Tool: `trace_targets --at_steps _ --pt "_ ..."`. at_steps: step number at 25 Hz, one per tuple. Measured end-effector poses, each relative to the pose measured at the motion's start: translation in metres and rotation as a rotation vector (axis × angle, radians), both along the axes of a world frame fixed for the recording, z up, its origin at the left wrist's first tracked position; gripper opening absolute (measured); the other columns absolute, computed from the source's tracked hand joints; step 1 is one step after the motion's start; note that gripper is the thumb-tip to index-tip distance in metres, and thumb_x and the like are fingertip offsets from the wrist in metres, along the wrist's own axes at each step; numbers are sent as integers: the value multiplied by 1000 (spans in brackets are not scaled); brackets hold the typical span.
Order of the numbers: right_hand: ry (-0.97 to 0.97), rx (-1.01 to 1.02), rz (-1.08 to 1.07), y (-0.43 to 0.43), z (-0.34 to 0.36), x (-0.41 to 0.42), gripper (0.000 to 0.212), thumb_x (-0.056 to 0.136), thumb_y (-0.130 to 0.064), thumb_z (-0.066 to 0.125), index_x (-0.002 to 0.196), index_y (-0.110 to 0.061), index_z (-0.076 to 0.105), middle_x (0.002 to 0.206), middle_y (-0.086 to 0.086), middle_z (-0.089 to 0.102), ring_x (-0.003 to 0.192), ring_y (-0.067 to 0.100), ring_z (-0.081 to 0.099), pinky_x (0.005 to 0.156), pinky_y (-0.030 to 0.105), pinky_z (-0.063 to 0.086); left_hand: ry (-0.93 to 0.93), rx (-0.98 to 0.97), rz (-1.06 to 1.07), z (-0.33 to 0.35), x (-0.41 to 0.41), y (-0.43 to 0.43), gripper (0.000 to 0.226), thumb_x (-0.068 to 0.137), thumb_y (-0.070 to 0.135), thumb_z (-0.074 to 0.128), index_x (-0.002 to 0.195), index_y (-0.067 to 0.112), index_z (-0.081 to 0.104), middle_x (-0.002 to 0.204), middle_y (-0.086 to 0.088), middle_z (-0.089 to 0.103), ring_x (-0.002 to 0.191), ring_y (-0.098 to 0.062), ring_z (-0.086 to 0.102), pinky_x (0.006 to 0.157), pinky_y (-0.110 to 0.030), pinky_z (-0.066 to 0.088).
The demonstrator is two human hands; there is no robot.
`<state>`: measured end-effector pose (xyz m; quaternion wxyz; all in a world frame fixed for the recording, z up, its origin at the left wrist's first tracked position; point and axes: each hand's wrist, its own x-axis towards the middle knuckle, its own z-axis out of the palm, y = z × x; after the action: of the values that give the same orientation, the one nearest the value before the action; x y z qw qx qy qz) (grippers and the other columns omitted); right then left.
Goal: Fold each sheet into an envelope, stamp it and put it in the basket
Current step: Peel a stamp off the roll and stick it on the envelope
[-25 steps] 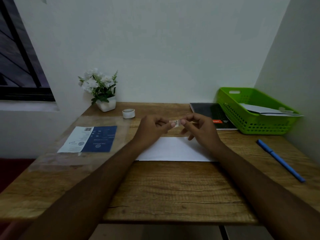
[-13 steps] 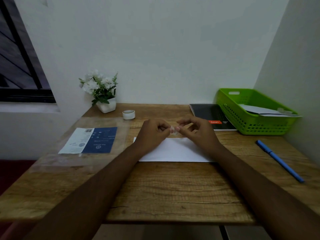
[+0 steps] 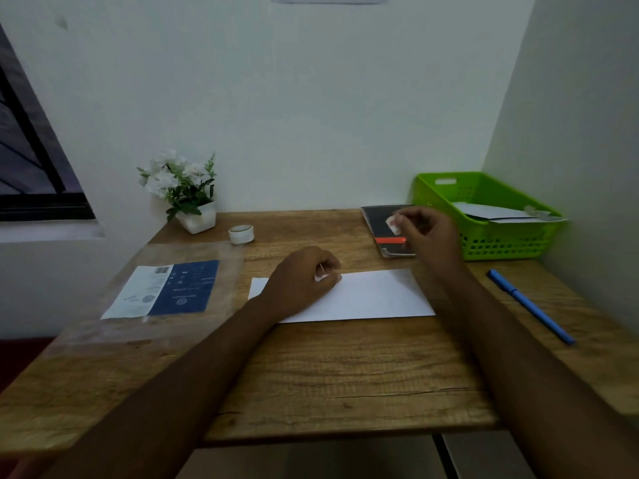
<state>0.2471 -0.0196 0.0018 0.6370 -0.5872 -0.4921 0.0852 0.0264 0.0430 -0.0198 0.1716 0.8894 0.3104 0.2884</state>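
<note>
1. Two bare hands are working over a light wooden desk (image 3: 345, 375). Your left hand (image 3: 301, 281) is resting on the left part of a folded white paper envelope (image 3: 373, 295), which is lying flat at the middle of the desk. Its fingers are curled, pinching a small pale scrap (image 3: 321, 275), probably a sticker or its backing; it is too small to tell.
2. Your right hand (image 3: 428, 236) is hovering above a dark notebook with a red band (image 3: 383, 226), just beside the bright green plastic basket (image 3: 484, 243). Thumb and forefinger are pinching a small whitish stamp-like piece (image 3: 393, 224).
3. You are handling very light things. That piece looks thin, limp and probably tacky on one face, so you are better off holding it by its edge with fingertips only.
4. I judge the envelope to be light and slippery on the wood, easily creased. Your left palm is pinning it, which is helping it stay put for pressing the stamp on.
5. For lifting it afterward, you would be taking it by a long edge or a corner, thumb on top, fingers under.
6. Sitting in the basket already are some white folded papers (image 3: 494, 213). A blue pen (image 3: 529, 304) is lying well apart at the right.
</note>
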Motion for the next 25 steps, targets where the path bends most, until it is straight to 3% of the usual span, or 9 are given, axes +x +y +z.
trace_targets --at_steps 5,8,11,13,16,18,21,25 --pt "165 -188 17 -40 9 29 10 84 -17 72 91 -11 71 81 4 68 61 11 58 47 12 43 102 30 30 6 33 -11 22 88 36 60 97 18 68 97 2 66 84 -7 53 69 -20 42" --pt "144 -420 75 -57 -4 40 13 78 -19 77 89 -12 73 73 2 70 59 11 56 46 14 44 152 -17 16 4 67 -15 33 83 52 60 93 21 67 92 6 64 84 -8 53 71 -26 44" --pt "127 -421 44 -56 -16 41 11 75 -20 80 80 -13 73 60 -4 67 53 9 53 49 17 45 197 -83 21 -1 92 -10 39 74 57 67 95 25 66 89 12 57 86 -9 52 76 -33 45" --pt "65 -441 62 -50 -21 36 10 76 -23 80 78 -17 72 61 -4 67 57 10 55 57 24 47 207 -170 26 -5 98 -5 39 70 55 72 97 28 67 92 14 58 91 -10 53 84 -40 46" --pt "12 -481 117 -46 -22 32 6 81 -23 76 80 -19 71 69 -3 68 64 11 57 62 28 47 133 -260 75 -8 102 -2 32 69 51 74 90 27 71 90 11 65 90 -14 58 89 -47 46" --pt "47 -448 106 -47 -20 32 5 82 -21 74 82 -17 70 73 -3 67 63 8 56 59 22 47 71 -280 113 -10 103 -4 30 71 51 73 87 25 71 85 10 65 88 -14 59 88 -45 46" --pt "155 -384 103 -49 -15 34 5 83 -20 73 86 -16 72 79 -4 69 58 4 52 49 12 43 -14 -298 125 -13 103 -4 29 71 49 73 81 22 71 79 10 66 81 -13 60 79 -39 47" --pt "149 -413 164 -49 -14 33 2 82 -17 74 84 -19 74 78 -3 72 57 4 54 50 14 45 -146 -325 87 -10 100 -5 17 76 37 73 80 20 72 78 7 67 75 -10 62 64 -31 49"
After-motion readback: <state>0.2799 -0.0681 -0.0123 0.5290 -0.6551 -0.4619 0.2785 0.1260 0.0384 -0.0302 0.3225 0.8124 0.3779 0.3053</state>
